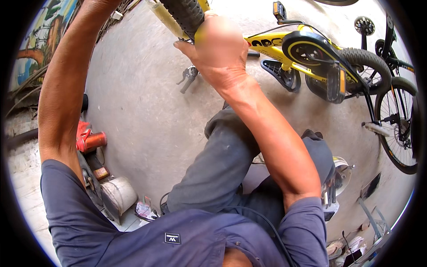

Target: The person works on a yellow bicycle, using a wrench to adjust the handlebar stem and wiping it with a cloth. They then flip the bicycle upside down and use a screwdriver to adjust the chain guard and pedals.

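Note:
My right hand (221,52) is at the front tyre (186,17) of a small yellow bicycle, close to the yellow frame (271,42). Its thumb points left under the tyre; the fingers are blurred, so their grip does not show. My left forearm (73,58) reaches up past the top edge, leaving that hand out of view. A pale yellowish bar (165,18) runs along the tyre's left side. Below my right hand is a handlebar end with a brake lever (190,78). The bicycle appears upside down, its black saddle (282,74) low near the floor.
The bicycle's pedal (336,83), black chain guard (307,51) and rear wheel (367,66) extend to the right. Another bicycle's wheel (398,127) stands beyond. At left are an orange-red can (94,140) and a whitish container (119,193). A bucket (342,171) sits beside my knee.

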Motion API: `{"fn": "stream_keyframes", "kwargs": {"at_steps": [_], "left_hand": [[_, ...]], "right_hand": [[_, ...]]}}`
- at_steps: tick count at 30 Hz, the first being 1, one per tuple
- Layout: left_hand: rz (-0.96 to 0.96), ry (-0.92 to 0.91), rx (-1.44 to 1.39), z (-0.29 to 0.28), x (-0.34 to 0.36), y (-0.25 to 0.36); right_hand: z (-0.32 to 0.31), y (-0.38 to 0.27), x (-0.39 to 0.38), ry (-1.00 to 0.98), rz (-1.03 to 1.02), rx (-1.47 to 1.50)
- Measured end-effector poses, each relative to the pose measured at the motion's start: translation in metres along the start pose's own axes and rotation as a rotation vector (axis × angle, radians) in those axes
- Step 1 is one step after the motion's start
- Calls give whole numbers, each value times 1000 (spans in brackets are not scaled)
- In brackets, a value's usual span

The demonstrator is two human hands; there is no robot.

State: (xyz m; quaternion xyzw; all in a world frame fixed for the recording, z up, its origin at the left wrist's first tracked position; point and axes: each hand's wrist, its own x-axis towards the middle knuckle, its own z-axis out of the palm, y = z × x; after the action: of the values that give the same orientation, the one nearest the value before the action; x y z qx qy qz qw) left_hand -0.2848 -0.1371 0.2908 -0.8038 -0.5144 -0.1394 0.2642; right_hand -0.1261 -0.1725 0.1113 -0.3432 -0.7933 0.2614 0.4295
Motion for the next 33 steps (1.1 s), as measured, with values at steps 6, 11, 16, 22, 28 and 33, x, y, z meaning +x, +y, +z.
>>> {"fn": "stream_keyframes", "kwargs": {"at_steps": [6,11,16,22,28,33], "left_hand": [[107,62,4,24,-4,7],[87,153,-321,22,-16,-1],[-292,-220,-344,-16,-2,0],[-639,-215,-449,-9,-1,-53],[-606,-194,-335,-35,-10,-71],[-500,-34,-164,-19,-10,-1]], "right_hand": [[-1,30,7,-8,79,100],[-4,10,8,-25,36,45],[-14,-5,12,5,-29,29],[-34,-21,16,-23,-140,3],[-33,-32,17,-72,-173,-8],[-32,9,8,-132,-55,-83]]}}
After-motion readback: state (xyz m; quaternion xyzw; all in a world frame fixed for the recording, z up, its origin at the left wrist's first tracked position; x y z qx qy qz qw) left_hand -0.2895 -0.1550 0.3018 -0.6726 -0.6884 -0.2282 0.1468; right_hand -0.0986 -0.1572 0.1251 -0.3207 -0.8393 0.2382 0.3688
